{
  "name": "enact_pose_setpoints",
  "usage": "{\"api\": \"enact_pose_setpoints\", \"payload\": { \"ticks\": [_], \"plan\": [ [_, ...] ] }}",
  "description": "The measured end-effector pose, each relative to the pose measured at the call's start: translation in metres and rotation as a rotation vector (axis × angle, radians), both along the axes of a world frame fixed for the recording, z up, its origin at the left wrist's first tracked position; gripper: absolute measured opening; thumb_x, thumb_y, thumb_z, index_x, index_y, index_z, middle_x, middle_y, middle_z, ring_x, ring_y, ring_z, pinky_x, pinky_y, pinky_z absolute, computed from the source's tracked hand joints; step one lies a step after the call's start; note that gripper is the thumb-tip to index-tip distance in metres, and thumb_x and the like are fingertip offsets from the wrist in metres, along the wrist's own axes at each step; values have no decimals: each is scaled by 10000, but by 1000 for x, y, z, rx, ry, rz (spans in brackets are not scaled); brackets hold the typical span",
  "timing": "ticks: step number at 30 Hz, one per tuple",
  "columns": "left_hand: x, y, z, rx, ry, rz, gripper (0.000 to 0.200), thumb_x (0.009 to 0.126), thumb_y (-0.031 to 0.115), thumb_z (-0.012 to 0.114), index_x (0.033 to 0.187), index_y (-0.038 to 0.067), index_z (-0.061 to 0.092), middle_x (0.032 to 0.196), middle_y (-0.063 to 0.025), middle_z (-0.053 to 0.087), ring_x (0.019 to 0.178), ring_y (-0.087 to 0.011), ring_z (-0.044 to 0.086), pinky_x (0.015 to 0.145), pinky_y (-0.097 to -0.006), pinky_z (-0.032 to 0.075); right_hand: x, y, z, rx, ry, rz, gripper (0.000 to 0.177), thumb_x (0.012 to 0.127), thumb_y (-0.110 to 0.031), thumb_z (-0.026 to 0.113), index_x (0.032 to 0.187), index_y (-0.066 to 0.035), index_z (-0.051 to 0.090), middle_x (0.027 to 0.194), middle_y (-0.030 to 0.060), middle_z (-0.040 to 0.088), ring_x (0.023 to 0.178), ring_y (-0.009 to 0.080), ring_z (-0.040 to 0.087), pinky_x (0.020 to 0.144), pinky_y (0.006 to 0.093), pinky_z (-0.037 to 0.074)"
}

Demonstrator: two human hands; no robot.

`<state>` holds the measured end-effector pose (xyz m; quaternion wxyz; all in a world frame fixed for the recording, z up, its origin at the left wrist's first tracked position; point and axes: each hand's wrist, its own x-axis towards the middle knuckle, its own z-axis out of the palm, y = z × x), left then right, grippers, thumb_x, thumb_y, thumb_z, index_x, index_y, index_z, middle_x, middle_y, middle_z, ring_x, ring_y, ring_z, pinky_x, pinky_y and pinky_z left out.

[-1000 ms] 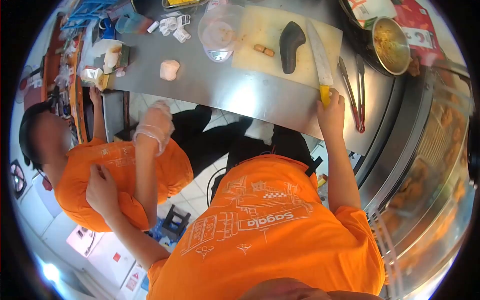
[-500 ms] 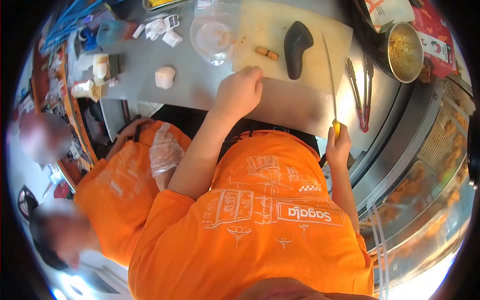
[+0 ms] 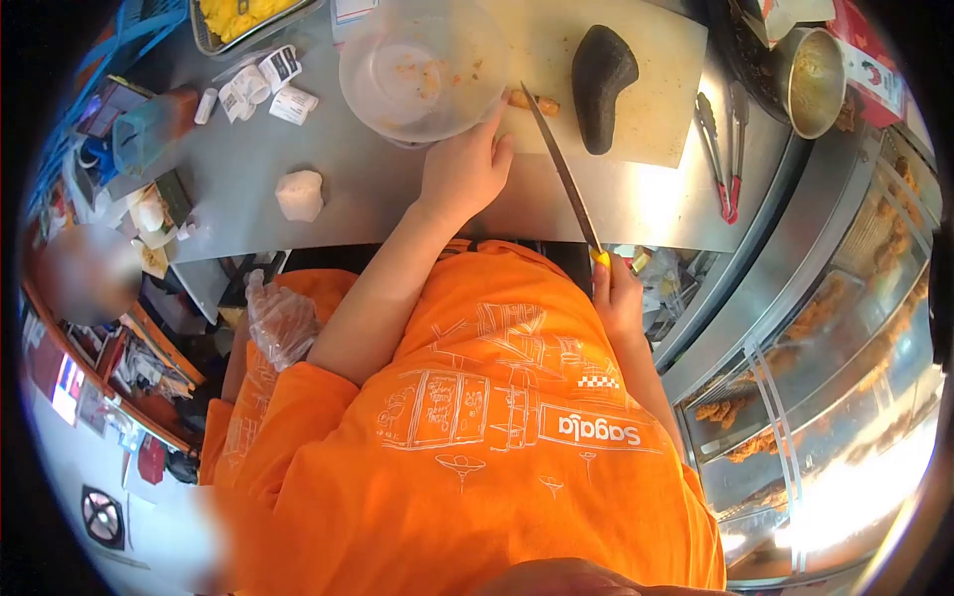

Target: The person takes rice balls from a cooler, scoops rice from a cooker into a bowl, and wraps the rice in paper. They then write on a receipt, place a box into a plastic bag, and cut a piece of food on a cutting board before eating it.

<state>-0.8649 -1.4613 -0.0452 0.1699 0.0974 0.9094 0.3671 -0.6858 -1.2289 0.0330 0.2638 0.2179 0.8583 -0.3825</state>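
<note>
Left hand (image 3: 464, 174) is laid on the steel counter (image 3: 328, 159), at the near left edge of the cutting board (image 3: 656, 109). Its fingers are stretched flat and loose, closed around nothing. The fingertips are set against or just beside a small orange food piece (image 3: 537, 102); contact cannot be told.

Right hand (image 3: 618, 303) is held near the body, off the near edge of the counter. It is wrapped firmly around the yellow handle of a knife (image 3: 561, 174). The long blade is angled far and left across the counter, and its tip is brought to the food piece on the board.

A dark curved object (image 3: 599, 70) is seen on the board, right of the food piece. A clear plastic bowl (image 3: 422, 65) stands to the far side of the left hand, overlapping the board's left edge. Tongs (image 3: 720, 149) are laid right of the board, with a metal pot (image 3: 820, 70) beyond them. A white lump (image 3: 300, 194) is noted on the counter to the left. A co-worker's gloved hand (image 3: 278, 318) is seen below the counter, left of the person's arm.
</note>
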Motion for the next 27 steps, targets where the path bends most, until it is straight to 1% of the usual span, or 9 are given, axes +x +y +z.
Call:
{"api": "enact_pose_setpoints", "payload": {
  "ticks": [1,8,14,16,17,18,22,24,27],
  "plan": [
    [-1,-2,-2,32,49,-23,524,902,108,634,1400,29,491,943,-171,664,773,-290,672,737,-433,529,-1,-2,0,26,-20,1,234,1013,-202,541,1129,-18,629,845,249,655,783,434,656,664,451,508],
    [-8,-9,4,66,-25,-56,536,889,113,647,1401,43,506,903,-138,659,779,-275,658,792,-417,511,-2,-9,2,145,2,35,230,1002,-191,548,1134,-13,609,878,262,663,807,471,646,672,490,515],
    [-10,-11,0,69,51,-89,585,873,108,646,1433,61,482,922,-136,644,874,-305,640,931,-467,461,-8,-13,-12,243,-55,135,245,1002,-200,531,1165,-18,550,894,271,670,801,476,649,677,524,527],
    [-12,-11,5,42,-25,-105,603,880,125,645,1451,65,461,1031,-178,648,1008,-347,627,1001,-490,427,-14,-17,-17,265,-95,143,246,1003,-203,527,1169,-22,536,890,274,669,793,476,649,674,528,528],
    [-13,-10,4,45,-26,-107,603,880,125,645,1451,65,461,1031,-178,648,1008,-347,627,1001,-490,427,-22,-21,-15,284,-81,160,244,1001,-202,526,1168,-24,531,883,274,669,786,476,648,668,531,527],
    [-14,-9,3,54,-4,-97,605,885,137,644,1456,70,456,1108,-201,632,1075,-377,601,1023,-499,413,-27,-22,-13,302,-67,180,243,1000,-202,525,1167,-26,526,876,273,668,779,476,647,663,534,526],
    [-16,-9,9,23,14,-149,599,901,168,636,1462,68,447,1311,-258,554,1240,-452,510,1072,-516,385,4,-6,-19,304,-34,204,250,1000,-219,527,1161,-29,528,866,269,666,774,476,647,651,539,521],
    [-14,-8,7,18,-24,-121,603,904,168,633,1464,60,439,1333,-260,540,1248,-452,507,1075,-518,382,-1,-7,-15,314,-96,191,230,1012,-205,486,1174,-49,531,884,281,666,789,505,632,641,576,499],
    [-9,-7,5,6,-41,-112,615,908,171,628,1471,41,415,1358,-265,523,1271,-455,492,1077,-516,386,-20,-15,-13,323,-54,220,296,989,-265,547,1174,-37,511,863,269,666,766,469,651,637,543,523]
  ]
}}
